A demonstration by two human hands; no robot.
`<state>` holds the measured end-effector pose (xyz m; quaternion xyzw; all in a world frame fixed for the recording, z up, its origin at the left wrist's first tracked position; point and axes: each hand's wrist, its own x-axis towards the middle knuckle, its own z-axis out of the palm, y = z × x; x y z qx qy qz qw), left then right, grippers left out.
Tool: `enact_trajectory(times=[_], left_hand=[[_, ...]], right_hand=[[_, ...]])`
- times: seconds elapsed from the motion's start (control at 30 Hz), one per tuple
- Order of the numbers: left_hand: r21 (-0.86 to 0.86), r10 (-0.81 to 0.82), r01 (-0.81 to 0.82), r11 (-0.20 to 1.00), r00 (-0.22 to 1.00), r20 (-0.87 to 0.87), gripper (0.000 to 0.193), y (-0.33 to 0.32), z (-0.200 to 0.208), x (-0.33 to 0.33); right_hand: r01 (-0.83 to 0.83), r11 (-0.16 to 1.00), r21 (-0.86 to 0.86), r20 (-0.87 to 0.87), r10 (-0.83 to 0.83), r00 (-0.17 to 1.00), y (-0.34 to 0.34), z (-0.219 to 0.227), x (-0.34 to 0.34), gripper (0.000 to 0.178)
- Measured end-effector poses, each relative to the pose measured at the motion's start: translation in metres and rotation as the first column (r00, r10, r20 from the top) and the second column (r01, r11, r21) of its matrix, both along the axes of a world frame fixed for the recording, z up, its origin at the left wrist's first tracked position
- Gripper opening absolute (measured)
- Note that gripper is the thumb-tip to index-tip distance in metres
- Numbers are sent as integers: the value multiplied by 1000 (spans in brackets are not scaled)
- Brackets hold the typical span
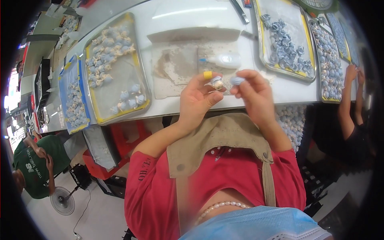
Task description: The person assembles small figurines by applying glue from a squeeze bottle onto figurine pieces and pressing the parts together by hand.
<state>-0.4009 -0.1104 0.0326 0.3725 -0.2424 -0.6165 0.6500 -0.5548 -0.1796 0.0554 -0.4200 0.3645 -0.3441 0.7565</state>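
Pinched in my left hand (194,98) is a small cream and light-blue figurine piece (217,84); yellow tape wraps one of that hand's fingers. Close beside it, my right hand (257,93) grips a small light-blue curved part (237,81) between thumb and fingers, slightly blurred. The two pieces are apart. Just beyond my hands a white squeeze bottle (227,61) with a blue tip lies on its side on a stained cardboard sheet (172,88).
To the left, a yellow-edged metal tray (120,70) holds several blue and cream pieces, with a blue tray (76,96) beyond. At right, another tray (280,16) carries loose blue parts, beside a fuller tray (330,60). Co-workers' hands (354,72) show at far right and left.
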Motion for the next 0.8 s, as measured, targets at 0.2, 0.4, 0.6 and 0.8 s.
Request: enact_trajectory(times=[0.2,0.4,0.6,0.8], left_hand=[[-40,31,-30,999,999,25,41,2,4,0],[-84,73,-62,995,988,136,36,10,-1,7],[-41,25,-18,999,983,180,40,13,-2,12],[13,-49,48,999,939,341,40,16,-2,18]], right_hand=[[-9,1000,16,20,8,1000,17,-1,17,20],[-155,824,-545,-420,-108,901,21,-14,16,22],[-119,532,-838,-321,-305,897,22,-17,27,24],[-307,419,-855,-453,-310,836,20,2,27,26]])
